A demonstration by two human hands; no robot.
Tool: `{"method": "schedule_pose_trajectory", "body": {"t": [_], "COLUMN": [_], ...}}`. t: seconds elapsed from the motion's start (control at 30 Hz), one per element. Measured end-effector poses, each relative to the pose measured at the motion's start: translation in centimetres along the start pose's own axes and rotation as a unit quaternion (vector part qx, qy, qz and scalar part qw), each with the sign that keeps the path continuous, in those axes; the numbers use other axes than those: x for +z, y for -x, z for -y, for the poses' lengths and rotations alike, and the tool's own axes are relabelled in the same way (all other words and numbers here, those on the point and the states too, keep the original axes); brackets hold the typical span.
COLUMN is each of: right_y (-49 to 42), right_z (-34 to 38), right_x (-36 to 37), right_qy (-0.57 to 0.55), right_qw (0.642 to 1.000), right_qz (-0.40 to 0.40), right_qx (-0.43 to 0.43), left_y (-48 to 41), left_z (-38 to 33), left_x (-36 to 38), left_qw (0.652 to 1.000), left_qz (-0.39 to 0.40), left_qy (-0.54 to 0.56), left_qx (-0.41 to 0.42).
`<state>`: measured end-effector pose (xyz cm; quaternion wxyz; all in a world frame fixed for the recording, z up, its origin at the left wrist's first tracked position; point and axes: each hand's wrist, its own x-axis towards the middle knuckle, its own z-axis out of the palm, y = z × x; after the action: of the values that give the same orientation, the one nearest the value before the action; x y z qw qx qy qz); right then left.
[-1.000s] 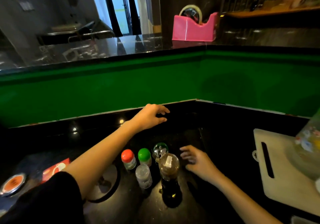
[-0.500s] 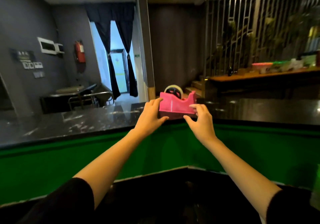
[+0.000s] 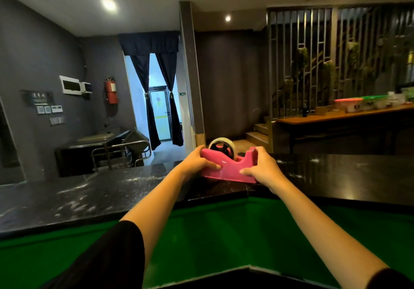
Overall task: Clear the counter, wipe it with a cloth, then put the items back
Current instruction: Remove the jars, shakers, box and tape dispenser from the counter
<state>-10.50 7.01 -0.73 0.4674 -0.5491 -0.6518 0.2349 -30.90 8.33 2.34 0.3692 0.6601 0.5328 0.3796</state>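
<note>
I have both grips on the pink tape dispenser (image 3: 226, 170). It is at the inner corner of the dark, speckled upper desk (image 3: 112, 195), above the green wall panel (image 3: 212, 232). My left grip (image 3: 194, 163) is closed round the dispenser's left end. The thumb lies across the near face and the fingers are curled behind, so it is narrow and holding. My right grip (image 3: 262, 169) clasps the right end by the cutter in the same way, thumb low on the near face and fingers wrapped over the far side. The dispenser sits a little tilted, left end higher. I cannot tell whether its base touches the desk or is just off it. A roll of pale tape (image 3: 222, 143) stands in its cradle between my two grips.

I can see no brand or label on the dispenser. A dark sign (image 3: 37, 98) on the grey wall at left carries white characters, too blurred to read. A red fire extinguisher (image 3: 111, 90) hangs near the curtained doorway, and its label is also illegible. On the wooden table (image 3: 336, 118) at right, the print on the lidded containers (image 3: 358, 104) is too small to make out.
</note>
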Motion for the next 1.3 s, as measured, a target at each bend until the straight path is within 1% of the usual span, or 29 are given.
{"method": "schedule_pose_trajectory", "body": {"t": [0.1,0.23,0.3,0.4,0.53,0.63,0.7,0.8,0.9,1.0,1.13,1.2,1.3], "right_y": [-0.4,0.4,1.2,2.7,6.2,9.9,12.7,17.7,22.4,26.7,32.3,35.2,39.5], "right_z": [-1.0,-1.2,-1.0,-0.2,2.7,5.3,6.7,8.2,9.2,9.9,10.8,11.0,10.8], "right_x": [-0.3,-0.4,-0.5,-0.7,-1.9,-3.0,-3.2,-2.2,-0.5,1.7,5.0,6.6,9.1], "right_qy": [-0.037,-0.036,-0.034,-0.044,-0.039,-0.047,-0.047,-0.014,0.02,0.03,0.037,0.032,0.02], "right_qw": [0.999,0.995,0.992,0.988,0.982,0.977,0.975,0.973,0.97,0.965,0.96,0.96,0.962], "right_qz": [0.025,0.009,-0.006,-0.012,0.002,0.034,0.06,0.101,0.147,0.195,0.208,0.216,0.227], "right_qx": [-0.022,-0.089,-0.12,-0.147,-0.185,-0.206,-0.208,-0.205,-0.195,-0.175,-0.183,-0.173,-0.15], "left_y": [-0.8,-0.7,-0.2,1.7,6.2,11.2,15.0,21.7,27.9,33.7,40.4,43.2,47.2], "left_z": [0.6,0.6,0.6,0.6,0.4,0.0,-0.1,0.5,2.2,4.4,7.2,9.0,12.2], "left_x": [0.3,0.0,-0.5,-0.8,-1.3,-2.3,-3.1,-4.4,-5.3,-6.5,-7.7,-8.1,-8.3], "left_qw": [0.995,0.993,0.995,0.997,0.992,0.985,0.981,0.975,0.974,0.973,0.965,0.963,0.969], "left_qz": [0.065,0.077,0.052,-0.008,-0.049,-0.082,-0.105,-0.134,-0.142,-0.147,-0.172,-0.182,-0.175], "left_qy": [0.071,0.077,0.067,0.025,0.033,0.029,0.002,-0.054,-0.077,-0.099,-0.14,-0.146,-0.14], "left_qx": [0.025,0.049,0.058,0.067,0.112,0.148,0.164,0.167,0.16,0.146,0.138,0.131,0.106]}}
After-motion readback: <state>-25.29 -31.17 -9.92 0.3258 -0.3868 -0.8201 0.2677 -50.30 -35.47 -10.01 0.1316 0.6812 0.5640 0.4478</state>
